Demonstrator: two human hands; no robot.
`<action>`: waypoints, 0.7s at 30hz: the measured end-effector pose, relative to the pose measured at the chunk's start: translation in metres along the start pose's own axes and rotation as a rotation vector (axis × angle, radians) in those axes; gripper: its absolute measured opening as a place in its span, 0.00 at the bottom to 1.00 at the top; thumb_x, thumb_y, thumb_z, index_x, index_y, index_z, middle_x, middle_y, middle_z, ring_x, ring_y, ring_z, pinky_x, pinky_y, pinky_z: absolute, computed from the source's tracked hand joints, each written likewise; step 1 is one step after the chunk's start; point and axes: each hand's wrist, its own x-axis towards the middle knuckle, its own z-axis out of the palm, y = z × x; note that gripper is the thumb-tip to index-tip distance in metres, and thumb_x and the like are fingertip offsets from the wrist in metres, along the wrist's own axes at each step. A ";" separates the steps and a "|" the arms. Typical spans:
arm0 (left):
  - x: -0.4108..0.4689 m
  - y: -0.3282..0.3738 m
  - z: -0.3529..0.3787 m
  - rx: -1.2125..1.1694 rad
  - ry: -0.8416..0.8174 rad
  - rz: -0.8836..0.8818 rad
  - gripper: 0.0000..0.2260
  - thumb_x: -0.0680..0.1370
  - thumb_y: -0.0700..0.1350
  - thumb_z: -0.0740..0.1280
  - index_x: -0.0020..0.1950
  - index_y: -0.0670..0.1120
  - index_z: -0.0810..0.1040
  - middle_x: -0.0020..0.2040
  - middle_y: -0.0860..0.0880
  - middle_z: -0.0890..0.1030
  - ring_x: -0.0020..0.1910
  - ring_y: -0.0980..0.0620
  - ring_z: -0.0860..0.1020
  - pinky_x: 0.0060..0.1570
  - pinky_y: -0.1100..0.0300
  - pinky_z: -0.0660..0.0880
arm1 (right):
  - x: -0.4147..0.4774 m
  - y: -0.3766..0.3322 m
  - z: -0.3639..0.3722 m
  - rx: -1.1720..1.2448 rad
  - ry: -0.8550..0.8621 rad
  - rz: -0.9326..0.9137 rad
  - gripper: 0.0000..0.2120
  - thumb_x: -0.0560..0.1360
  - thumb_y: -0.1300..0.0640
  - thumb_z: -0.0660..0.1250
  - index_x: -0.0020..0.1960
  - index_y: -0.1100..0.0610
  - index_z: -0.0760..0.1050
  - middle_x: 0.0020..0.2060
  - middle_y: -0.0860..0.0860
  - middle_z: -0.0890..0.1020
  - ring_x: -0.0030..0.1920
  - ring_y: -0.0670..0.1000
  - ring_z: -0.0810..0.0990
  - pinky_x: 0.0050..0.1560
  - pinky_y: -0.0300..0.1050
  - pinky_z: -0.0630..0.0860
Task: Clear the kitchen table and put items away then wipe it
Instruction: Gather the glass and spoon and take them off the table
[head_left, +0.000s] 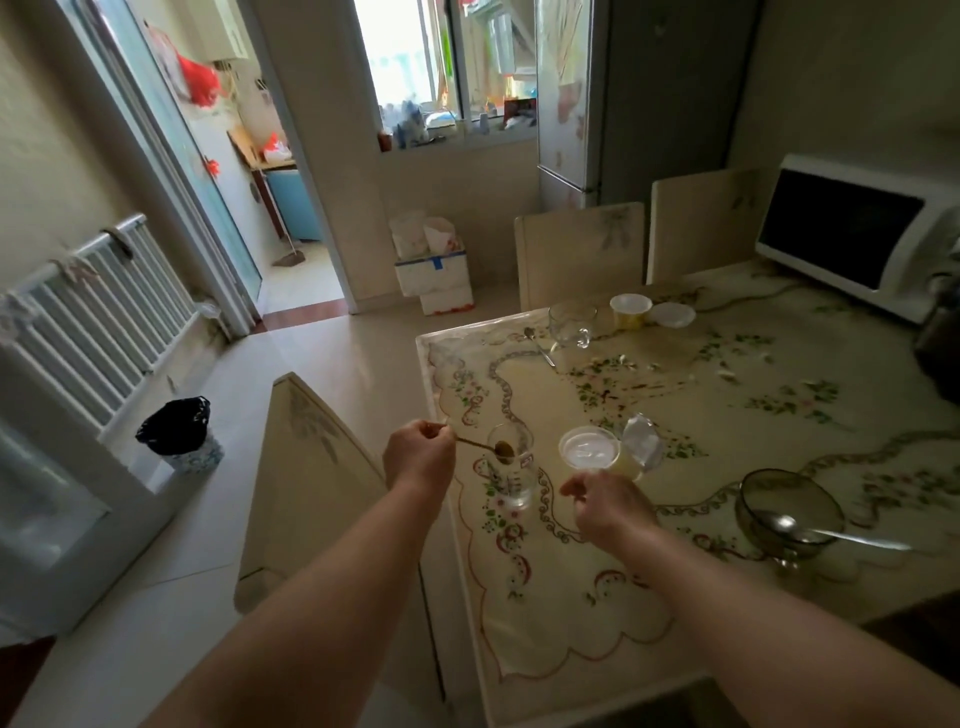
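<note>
At near table (571, 623) edge, both forearms stretched forward. Left hand (418, 454) pinches small spoon (503, 449) handle, its bowl at glass (511, 478) rim. Right hand (610, 512) curled just below yogurt cup (589, 449); grip unclear. Rightward, glass bowl (748, 493) holds large spoon (831, 535). Far end: mug (571, 325), teaspoon (540, 348).

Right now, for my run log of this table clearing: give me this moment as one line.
left grip: pinches small spoon, tip at glass rim | right grip: at yogurt cup, contact unclear | table: scraps on it
</note>
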 end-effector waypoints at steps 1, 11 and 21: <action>0.001 0.002 0.002 0.001 -0.013 0.010 0.04 0.76 0.46 0.68 0.45 0.47 0.81 0.42 0.48 0.82 0.42 0.50 0.78 0.44 0.58 0.75 | 0.000 0.001 0.000 -0.008 0.009 0.016 0.16 0.77 0.62 0.62 0.60 0.48 0.77 0.59 0.48 0.80 0.53 0.48 0.80 0.52 0.42 0.77; 0.018 0.009 0.028 0.043 -0.161 0.095 0.07 0.77 0.49 0.67 0.46 0.47 0.81 0.43 0.48 0.83 0.44 0.48 0.80 0.49 0.54 0.78 | -0.001 0.014 0.000 -0.002 0.070 0.152 0.16 0.76 0.62 0.62 0.59 0.46 0.77 0.59 0.46 0.80 0.54 0.47 0.79 0.54 0.44 0.78; 0.033 -0.007 0.053 0.122 -0.297 0.091 0.10 0.78 0.51 0.66 0.52 0.46 0.81 0.44 0.48 0.82 0.42 0.48 0.79 0.40 0.59 0.72 | -0.008 0.023 0.015 0.045 0.068 0.264 0.15 0.77 0.62 0.61 0.59 0.48 0.77 0.59 0.46 0.80 0.53 0.47 0.79 0.51 0.39 0.76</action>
